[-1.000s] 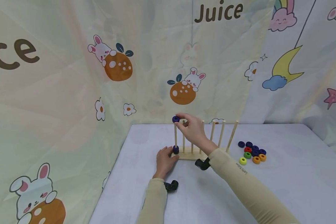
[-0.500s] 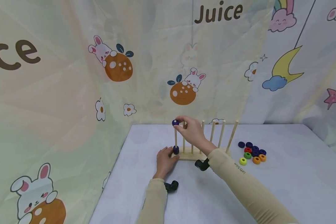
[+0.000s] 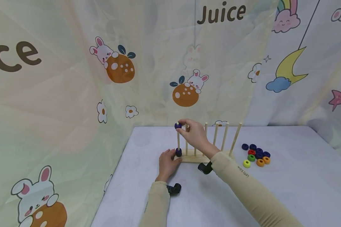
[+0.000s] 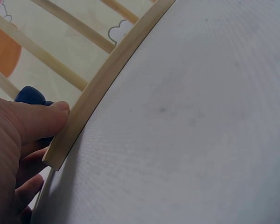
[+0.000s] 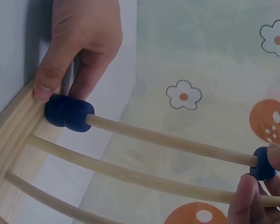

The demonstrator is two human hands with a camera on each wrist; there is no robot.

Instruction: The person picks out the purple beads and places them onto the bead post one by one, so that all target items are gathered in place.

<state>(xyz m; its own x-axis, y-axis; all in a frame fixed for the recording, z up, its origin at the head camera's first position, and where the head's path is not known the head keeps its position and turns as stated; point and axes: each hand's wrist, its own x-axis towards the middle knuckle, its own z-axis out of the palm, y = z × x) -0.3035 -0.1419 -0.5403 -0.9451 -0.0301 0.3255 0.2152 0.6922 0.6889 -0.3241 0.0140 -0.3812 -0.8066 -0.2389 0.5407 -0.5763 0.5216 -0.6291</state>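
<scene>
A wooden peg rack (image 3: 196,159) has a row of upright pegs on a long flat base. My left hand (image 3: 168,164) grips the base's left end; in the left wrist view the thumb lies along its front edge. Two dark blue beads (image 5: 69,113) sit stacked at the foot of the leftmost peg, beside that thumb. At the top of the same peg, my right hand (image 3: 197,135) pinches another blue bead (image 5: 262,164) between thumb and fingertips. The peg tip shows through this bead's hole in the head view. My right forearm hides part of the base.
Right of the rack lies a loose group of beads: several blue ones (image 3: 259,155), a red bead (image 3: 251,152), a green bead (image 3: 251,157), a yellow bead (image 3: 246,163) and two orange beads (image 3: 260,162). A printed curtain (image 3: 147,63) hangs behind the white table (image 3: 295,183).
My right hand has come down slightly, bringing the blue bead from the peg's tip to around its top end. The left hand stays in place on the base.
</scene>
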